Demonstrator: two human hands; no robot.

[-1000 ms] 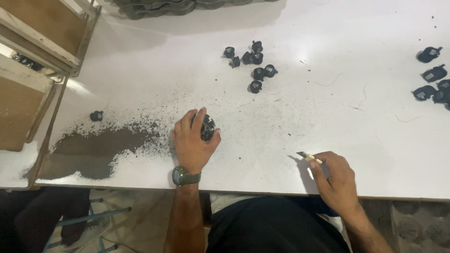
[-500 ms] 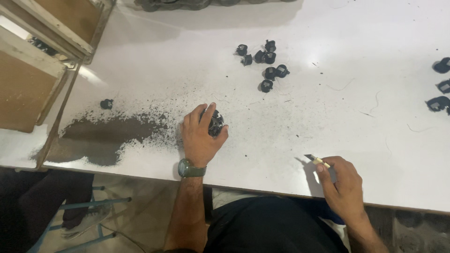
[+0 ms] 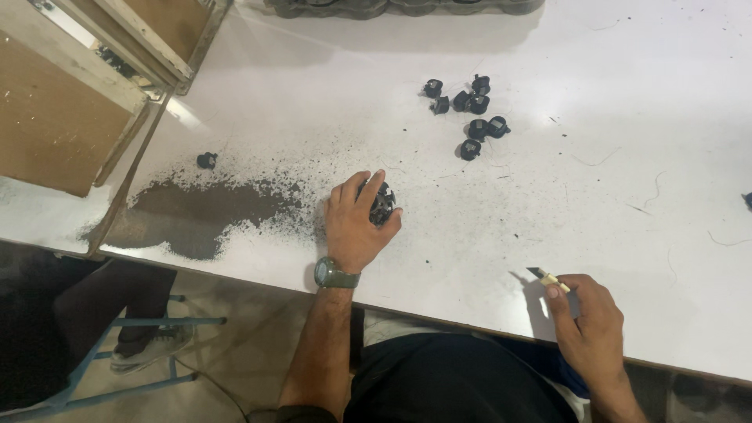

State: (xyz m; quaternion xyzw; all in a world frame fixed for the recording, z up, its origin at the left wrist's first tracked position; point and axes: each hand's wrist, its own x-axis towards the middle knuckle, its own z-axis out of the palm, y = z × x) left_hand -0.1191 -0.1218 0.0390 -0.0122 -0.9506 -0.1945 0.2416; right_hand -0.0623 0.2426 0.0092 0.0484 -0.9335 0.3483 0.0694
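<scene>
Black part (image 3: 381,205) is sitting under the left hand (image 3: 355,220), which is resting on the white table (image 3: 313,102). Fingers are curling over its top and left side, thumb is pressing in from the lower right, so the hand is closing around it and pinning it to the surface. Only the right edge of the part is showing past the fingertips; exact shape is hard to tell, looks round and ribbed. Green wristwatch (image 3: 335,275) is sitting on that wrist, just behind the hand.

Right hand (image 3: 589,321) is resting near the table's front edge, well to the right of the left hand and closer to the body. It is pinching a small knife (image 3: 547,276) between thumb and fingers, pale handle in the grip, dark blade pointing up and left toward the part, apart from it.

Dark powder patch (image 3: 192,219) is lying just left of the left hand, with thin scatter reaching up to the fingers. One loose black piece (image 3: 207,160) is lying beyond the patch, farther left and away. Cluster of similar black parts (image 3: 470,110) is lying past the left hand, up and to the right, well apart. Wooden frame (image 3: 86,86) is sitting far left of everything, at the table corner.
</scene>
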